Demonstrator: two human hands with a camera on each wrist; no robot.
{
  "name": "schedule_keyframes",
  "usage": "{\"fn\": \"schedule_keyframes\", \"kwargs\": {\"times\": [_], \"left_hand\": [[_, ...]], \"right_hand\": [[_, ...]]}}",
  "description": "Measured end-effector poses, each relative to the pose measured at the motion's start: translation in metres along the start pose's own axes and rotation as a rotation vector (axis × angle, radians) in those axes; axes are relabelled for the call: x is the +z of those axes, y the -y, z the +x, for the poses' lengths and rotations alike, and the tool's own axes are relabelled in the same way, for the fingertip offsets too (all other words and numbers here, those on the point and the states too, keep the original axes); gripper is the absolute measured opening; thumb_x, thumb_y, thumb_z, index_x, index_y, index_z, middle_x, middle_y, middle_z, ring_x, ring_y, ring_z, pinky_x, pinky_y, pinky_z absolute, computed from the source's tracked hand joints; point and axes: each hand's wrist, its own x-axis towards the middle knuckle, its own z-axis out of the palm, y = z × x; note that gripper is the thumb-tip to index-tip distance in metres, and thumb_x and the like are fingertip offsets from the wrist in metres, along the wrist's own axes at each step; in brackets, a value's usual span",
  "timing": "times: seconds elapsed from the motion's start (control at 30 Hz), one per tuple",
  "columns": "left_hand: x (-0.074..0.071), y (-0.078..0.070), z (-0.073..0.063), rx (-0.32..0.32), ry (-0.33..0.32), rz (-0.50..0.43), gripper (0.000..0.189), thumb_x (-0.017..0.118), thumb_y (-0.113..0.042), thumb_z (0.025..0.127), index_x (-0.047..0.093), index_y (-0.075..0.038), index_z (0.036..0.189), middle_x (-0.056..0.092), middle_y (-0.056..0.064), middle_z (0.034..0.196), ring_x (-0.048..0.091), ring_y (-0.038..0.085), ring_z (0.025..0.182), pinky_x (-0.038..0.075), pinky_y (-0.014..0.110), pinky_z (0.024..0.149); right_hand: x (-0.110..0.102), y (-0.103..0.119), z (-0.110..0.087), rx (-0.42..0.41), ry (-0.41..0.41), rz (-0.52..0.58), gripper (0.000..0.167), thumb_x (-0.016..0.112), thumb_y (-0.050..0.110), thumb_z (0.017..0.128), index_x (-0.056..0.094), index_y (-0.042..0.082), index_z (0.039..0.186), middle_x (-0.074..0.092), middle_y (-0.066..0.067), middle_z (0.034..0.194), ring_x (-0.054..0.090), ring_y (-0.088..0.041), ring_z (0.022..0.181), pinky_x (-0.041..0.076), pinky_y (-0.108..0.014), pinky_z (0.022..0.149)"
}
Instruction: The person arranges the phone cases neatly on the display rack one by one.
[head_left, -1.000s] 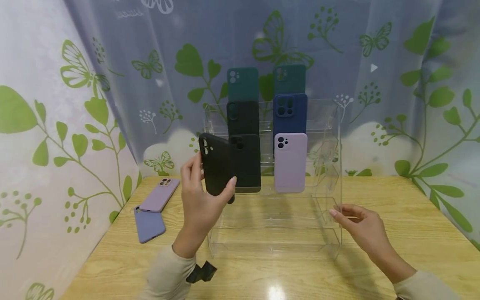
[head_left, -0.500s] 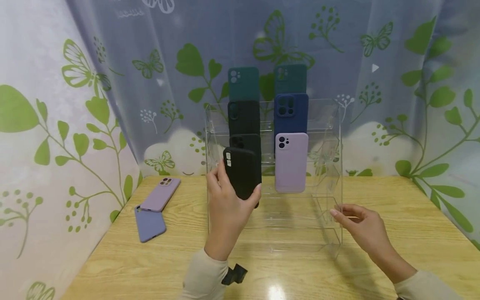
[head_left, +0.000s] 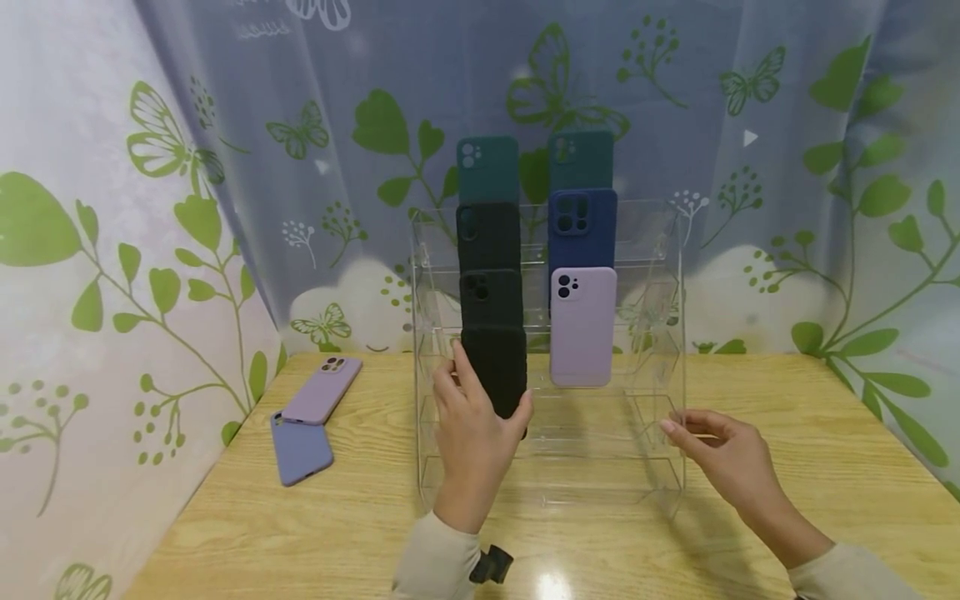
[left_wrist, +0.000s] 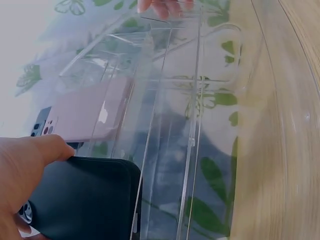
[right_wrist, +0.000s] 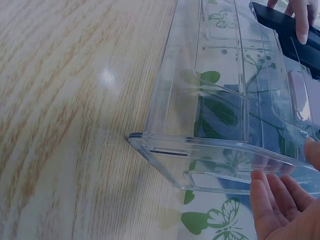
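Head view: fingers (head_left: pixel 468 373) of my left hand (head_left: pixel 477 440) grip a black phone case (head_left: pixel 495 365) before the left column of the clear display stand (head_left: pixel 577 479), whose side my right hand (head_left: pixel 729 454) pinches; seating it seems the step; next, settle its base on a tier

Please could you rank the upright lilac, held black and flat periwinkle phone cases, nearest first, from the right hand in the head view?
1. Lilac case, on the clear rack
2. Black case, in the left hand
3. Periwinkle case, flat, far left
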Motion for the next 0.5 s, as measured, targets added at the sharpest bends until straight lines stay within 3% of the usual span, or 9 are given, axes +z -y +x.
{"fn": "schedule_keyframes", "kwargs": {"times": [0.33,0.5], "left_hand": [[0.009,0.002,-0.003,-0.053,0.002,0.046,0.103,0.079,-0.049,0.072,0.031,0.002,0.147,0.042,0.019,0.119,0.053,0.029,0.092,0.048,0.037,0.046],[0.013,0.003,-0.008,-0.048,-0.005,0.092,0.103,0.078,-0.051,0.072,0.031,0.002,0.147,0.042,0.019,0.119,0.052,0.029,0.092,0.049,0.038,0.047]], "right_hand": [[0.001,-0.002,0.000,-0.001,0.007,0.010,0.061,0.059,0.048,0.092,0.057,0.002,0.131,0.062,-0.017,0.122,0.064,0.004,0.085,0.056,-0.031,0.075],[0.001,-0.002,0.000,-0.002,0.006,0.009,0.061,0.059,0.047,0.092,0.056,0.001,0.132,0.061,-0.018,0.123,0.062,0.006,0.084,0.056,-0.032,0.075]]}}
